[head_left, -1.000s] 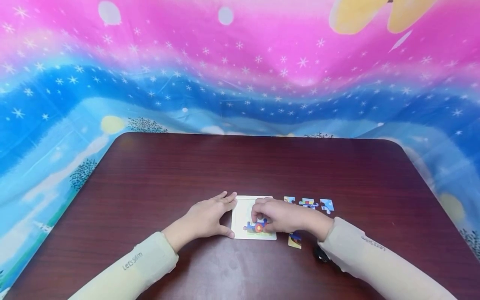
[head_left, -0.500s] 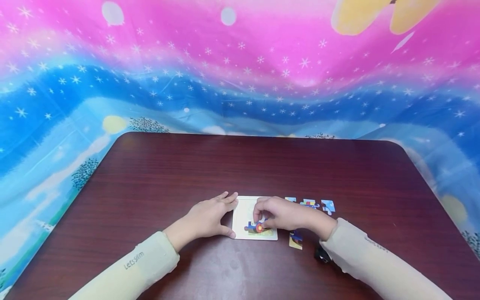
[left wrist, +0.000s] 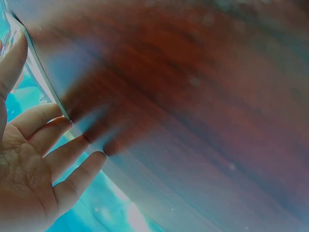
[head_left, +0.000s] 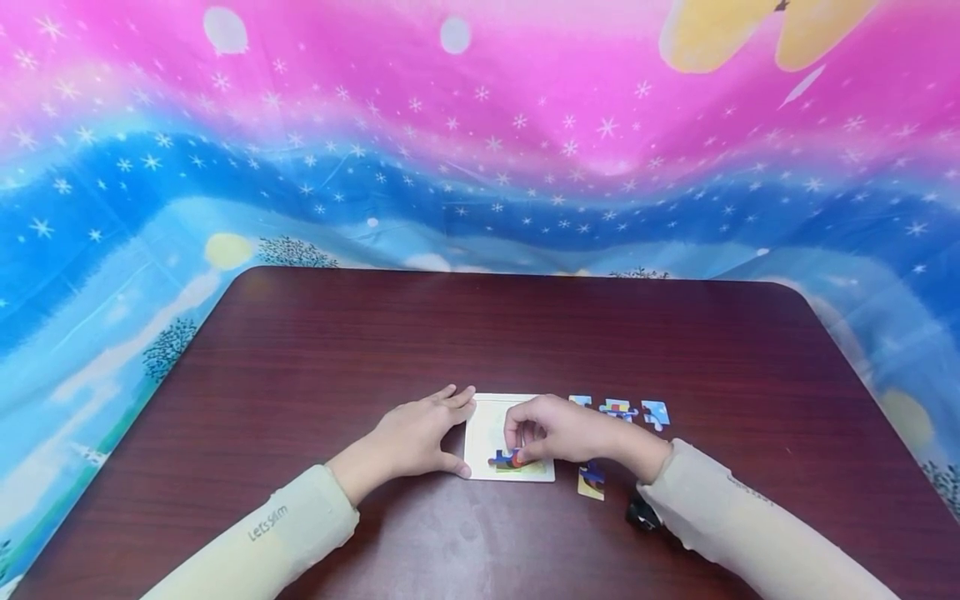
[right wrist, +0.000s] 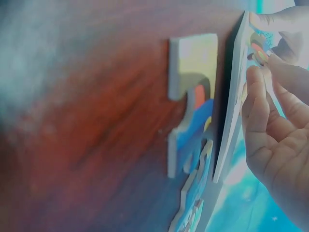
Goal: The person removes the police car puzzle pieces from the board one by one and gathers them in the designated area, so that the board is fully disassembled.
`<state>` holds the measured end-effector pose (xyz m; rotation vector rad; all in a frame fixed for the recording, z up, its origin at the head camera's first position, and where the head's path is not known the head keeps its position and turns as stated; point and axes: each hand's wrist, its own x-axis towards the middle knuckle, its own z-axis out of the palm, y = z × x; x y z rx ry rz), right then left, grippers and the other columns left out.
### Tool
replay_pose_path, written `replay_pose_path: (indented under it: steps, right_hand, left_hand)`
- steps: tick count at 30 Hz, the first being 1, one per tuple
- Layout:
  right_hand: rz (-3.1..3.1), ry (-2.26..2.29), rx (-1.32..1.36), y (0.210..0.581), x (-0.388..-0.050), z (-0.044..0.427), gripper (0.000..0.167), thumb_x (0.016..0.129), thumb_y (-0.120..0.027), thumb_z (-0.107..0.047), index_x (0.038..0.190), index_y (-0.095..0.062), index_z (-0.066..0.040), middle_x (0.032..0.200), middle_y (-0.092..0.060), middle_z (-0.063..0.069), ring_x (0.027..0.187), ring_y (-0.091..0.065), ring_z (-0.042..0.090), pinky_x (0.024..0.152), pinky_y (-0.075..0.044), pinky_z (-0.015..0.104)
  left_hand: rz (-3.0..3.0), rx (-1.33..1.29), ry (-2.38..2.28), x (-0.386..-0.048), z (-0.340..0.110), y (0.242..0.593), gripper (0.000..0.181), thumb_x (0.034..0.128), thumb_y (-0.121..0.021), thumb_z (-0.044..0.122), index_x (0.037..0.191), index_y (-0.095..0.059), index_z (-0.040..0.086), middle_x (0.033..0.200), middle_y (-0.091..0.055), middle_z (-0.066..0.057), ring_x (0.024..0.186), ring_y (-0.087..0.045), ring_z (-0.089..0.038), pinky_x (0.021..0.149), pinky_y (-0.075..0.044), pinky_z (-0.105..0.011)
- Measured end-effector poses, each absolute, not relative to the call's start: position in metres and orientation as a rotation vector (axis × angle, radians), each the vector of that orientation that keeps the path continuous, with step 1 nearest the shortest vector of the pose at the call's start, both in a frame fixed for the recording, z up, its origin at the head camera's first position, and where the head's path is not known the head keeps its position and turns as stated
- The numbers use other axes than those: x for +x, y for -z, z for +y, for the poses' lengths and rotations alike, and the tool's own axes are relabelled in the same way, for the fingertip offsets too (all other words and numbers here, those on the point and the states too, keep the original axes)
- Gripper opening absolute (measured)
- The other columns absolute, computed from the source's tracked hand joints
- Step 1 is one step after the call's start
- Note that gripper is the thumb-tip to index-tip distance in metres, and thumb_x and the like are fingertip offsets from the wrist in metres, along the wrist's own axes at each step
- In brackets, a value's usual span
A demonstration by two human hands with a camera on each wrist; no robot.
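Observation:
In the head view my right hand (head_left: 558, 429) pinches a blue jigsaw puzzle piece (head_left: 502, 459) with a red part between thumb and fingertips. It holds the piece over the lower part of a pale puzzle board (head_left: 478, 429); whether it touches the board I cannot tell. The right wrist view also has the pinched piece (right wrist: 259, 53) close to the board (right wrist: 232, 101). My left hand (head_left: 420, 437) rests at the board's left edge, thumb at the near corner and fingertips at the far one. Its fingers are extended in the left wrist view.
Right of the board lie loose puzzle pieces: a yellow-and-blue one (head_left: 591, 483) nearer me, and farther back a multicoloured one (head_left: 618, 409) and a light-blue one (head_left: 656, 413). My right forearm hides part of that area. A patterned cloth (head_left: 480, 167) hangs behind the dark table (head_left: 375, 333).
The puzzle piece in my right hand has tilted, and less of its red part shows. My right fingertips have shifted slightly. My left hand keeps its place on the board.

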<state>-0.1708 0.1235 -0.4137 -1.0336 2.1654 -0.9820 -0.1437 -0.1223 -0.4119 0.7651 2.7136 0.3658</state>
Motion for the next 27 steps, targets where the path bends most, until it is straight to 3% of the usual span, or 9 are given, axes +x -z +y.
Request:
replay_pose_path:
  steps: [16,27]
  right_hand:
    - [2.139,1.027,-1.045,0.411,-0.167,0.118,0.011,0.085,-0.071,0.002,0.087,-0.064,-0.007,0.075,-0.06,-0.003,0.069,-0.053,0.0,0.063,-0.048,0.019]
    - [2.162,1.055,-1.014,0.404,-0.169,0.124,0.009,0.087,-0.072,-0.002,0.091,-0.067,-0.008,0.079,-0.066,-0.001,0.074,-0.058,0.003,0.069,-0.054,0.023]
  left_hand:
    - [2.723,0.785,-0.372,-0.144,-0.122,0.41,0.088,0.0718,-0.084,0.051,0.145,-0.052,0.014,0.159,-0.039,-0.001,0.148,-0.036,-0.026,0.104,-0.048,-0.052]
    - [2.717,0.775,-0.368,-0.144,-0.122,0.411,0.087,0.0719,-0.084,0.051,0.145,-0.053,0.016,0.159,-0.039,-0.001,0.149,-0.035,-0.026,0.104,-0.046,-0.054]
